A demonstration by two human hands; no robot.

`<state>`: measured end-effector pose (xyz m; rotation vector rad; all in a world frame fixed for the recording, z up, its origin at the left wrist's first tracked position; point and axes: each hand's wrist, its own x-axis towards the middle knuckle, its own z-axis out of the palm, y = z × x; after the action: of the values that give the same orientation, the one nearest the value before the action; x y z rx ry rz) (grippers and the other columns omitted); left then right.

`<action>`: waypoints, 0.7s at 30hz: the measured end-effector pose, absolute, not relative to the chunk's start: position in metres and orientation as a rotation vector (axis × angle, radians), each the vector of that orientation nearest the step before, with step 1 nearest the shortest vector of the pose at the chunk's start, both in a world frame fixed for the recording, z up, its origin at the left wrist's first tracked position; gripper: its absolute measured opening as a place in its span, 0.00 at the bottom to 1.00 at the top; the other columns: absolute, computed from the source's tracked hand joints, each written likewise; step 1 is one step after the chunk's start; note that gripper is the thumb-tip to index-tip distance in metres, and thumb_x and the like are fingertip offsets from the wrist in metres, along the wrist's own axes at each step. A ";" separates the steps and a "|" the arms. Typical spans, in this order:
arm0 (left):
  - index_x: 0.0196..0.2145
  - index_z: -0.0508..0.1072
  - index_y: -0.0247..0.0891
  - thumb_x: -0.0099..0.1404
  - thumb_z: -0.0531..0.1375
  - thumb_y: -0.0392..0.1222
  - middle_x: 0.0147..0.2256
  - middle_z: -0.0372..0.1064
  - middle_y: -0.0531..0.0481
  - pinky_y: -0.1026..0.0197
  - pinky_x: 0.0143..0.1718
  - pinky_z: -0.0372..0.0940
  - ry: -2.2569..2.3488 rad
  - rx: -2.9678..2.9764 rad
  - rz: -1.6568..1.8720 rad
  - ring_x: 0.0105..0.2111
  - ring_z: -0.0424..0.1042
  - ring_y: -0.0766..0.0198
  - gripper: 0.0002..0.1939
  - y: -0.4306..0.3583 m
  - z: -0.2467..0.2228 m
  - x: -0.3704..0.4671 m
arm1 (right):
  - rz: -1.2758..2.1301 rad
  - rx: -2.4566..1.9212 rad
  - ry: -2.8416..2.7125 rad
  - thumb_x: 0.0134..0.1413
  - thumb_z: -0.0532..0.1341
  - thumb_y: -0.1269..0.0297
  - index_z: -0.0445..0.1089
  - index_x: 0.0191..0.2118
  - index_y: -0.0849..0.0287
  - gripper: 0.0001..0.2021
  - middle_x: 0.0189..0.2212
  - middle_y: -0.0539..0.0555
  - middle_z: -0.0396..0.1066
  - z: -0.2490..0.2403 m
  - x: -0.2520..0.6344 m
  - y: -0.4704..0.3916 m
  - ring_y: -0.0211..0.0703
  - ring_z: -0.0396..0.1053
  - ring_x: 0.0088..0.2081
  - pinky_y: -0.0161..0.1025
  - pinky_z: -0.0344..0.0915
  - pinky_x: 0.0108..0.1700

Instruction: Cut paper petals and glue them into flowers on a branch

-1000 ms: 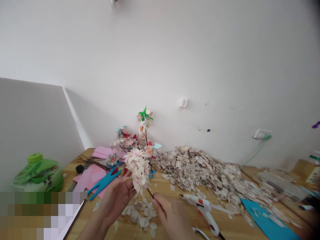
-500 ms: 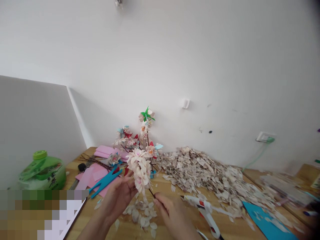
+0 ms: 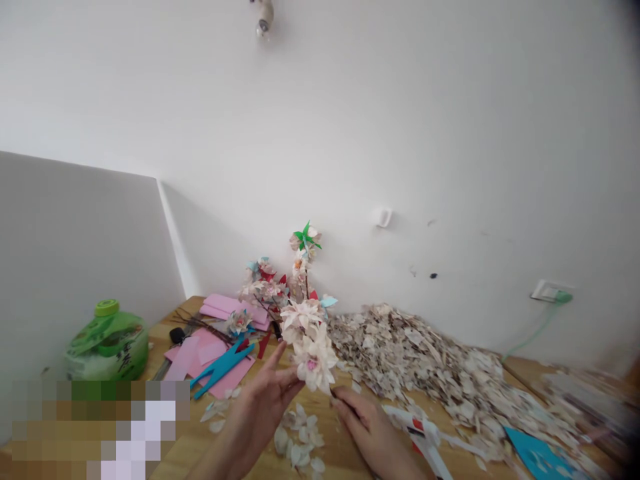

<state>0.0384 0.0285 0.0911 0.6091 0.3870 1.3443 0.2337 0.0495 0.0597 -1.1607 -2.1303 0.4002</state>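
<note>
My right hand (image 3: 364, 427) pinches the thin brown stem of a handmade flower branch (image 3: 316, 357). Cream-white petals form a few blooms on it, and the lowest one, with a pink centre, faces me. Beside these blooms my left hand (image 3: 265, 407) has its fingers stretched out and spread; some tips reach the petals' left edge, but whether they press on them I cannot tell. Loose pale petals (image 3: 300, 437) lie on the wooden table (image 3: 195, 443) beneath the hands. Right of my right hand is a white glue gun (image 3: 425, 437), partly covered by that hand.
Behind the branch stand more handmade flowers (image 3: 265, 287) with red, blue and green leaves. A large heap of dried petals (image 3: 415, 353) spreads rightward to a blue sheet (image 3: 537, 453). At left are pink sheets (image 3: 237, 310), blue scissors-like tongs (image 3: 220, 370) and a green jug (image 3: 110, 347).
The flower branch has turned, so the lower bloom's pink centre now shows. My left hand's fingers have spread away from the blooms. The whole scene has shifted a little to the right in view.
</note>
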 end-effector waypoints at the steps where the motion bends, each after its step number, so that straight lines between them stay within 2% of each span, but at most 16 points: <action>1: 0.61 0.41 0.31 0.55 0.52 0.29 0.31 0.76 0.45 0.52 0.55 0.51 0.383 0.609 1.341 0.40 0.73 0.59 0.38 0.028 0.092 0.039 | 0.396 -1.165 -2.131 0.59 0.48 0.60 0.70 0.32 0.58 0.15 0.29 0.54 0.75 0.059 0.234 0.050 0.43 0.71 0.32 0.36 0.64 0.33; 10: 0.62 0.39 0.34 0.55 0.52 0.30 0.31 0.77 0.47 0.52 0.55 0.50 0.388 0.606 1.337 0.41 0.72 0.59 0.39 0.029 0.091 0.039 | 0.418 -1.171 -2.157 0.58 0.48 0.60 0.68 0.30 0.58 0.15 0.25 0.52 0.73 0.058 0.233 0.053 0.42 0.70 0.30 0.35 0.64 0.32; 14: 0.61 0.34 0.29 0.55 0.50 0.28 0.30 0.77 0.45 0.51 0.55 0.50 0.422 0.609 1.343 0.39 0.73 0.59 0.40 0.029 0.092 0.039 | 0.418 -1.178 -2.160 0.58 0.48 0.60 0.69 0.31 0.57 0.15 0.26 0.52 0.73 0.059 0.234 0.052 0.42 0.71 0.30 0.35 0.64 0.33; 21: 0.61 0.34 0.26 0.56 0.49 0.28 0.28 0.76 0.45 0.52 0.55 0.50 0.453 0.615 1.355 0.37 0.74 0.60 0.38 0.031 0.087 0.038 | 0.361 -1.133 -2.170 0.58 0.50 0.61 0.70 0.30 0.55 0.14 0.24 0.49 0.73 0.059 0.234 0.051 0.41 0.70 0.28 0.33 0.64 0.30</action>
<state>0.0376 0.0307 0.0871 0.6146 0.4533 1.3550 0.2343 0.0511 0.0591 -1.1332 -2.1699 0.3606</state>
